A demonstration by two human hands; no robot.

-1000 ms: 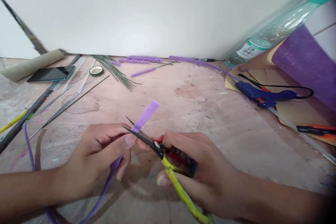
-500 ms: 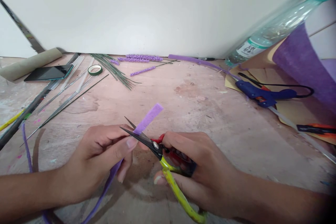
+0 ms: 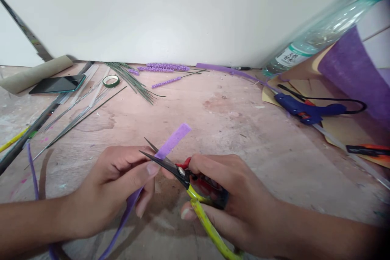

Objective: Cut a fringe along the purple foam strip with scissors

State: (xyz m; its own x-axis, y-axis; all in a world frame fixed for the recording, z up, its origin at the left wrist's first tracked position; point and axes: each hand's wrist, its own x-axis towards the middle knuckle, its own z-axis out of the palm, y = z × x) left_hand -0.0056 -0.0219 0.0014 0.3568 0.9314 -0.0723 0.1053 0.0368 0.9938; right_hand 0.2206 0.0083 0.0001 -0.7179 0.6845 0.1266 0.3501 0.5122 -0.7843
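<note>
My left hand (image 3: 122,187) pinches a long purple felt strip (image 3: 174,141) between thumb and fingers. The strip's short end sticks up to the right past the fingertips, while its long tail hangs below the hand and loops to the left. My right hand (image 3: 231,195) grips scissors (image 3: 209,223) with yellow and red handles and dark blades. Those blades stand slightly apart, with the strip between them just above my left thumbnail. Part of the red handle is hidden by my right fingers.
Purple flower spikes (image 3: 166,68), green stems (image 3: 134,81), a tape roll (image 3: 111,81) and a phone (image 3: 57,84) lie toward the back. At right are a blue glue gun (image 3: 307,107), a plastic bottle (image 3: 319,40), purple felt (image 3: 353,73) and an orange-black cutter (image 3: 368,150).
Hands, strip and scissors look almost the same. The strip's free end and the scissors sit very slightly lower and to the right in the picture.
</note>
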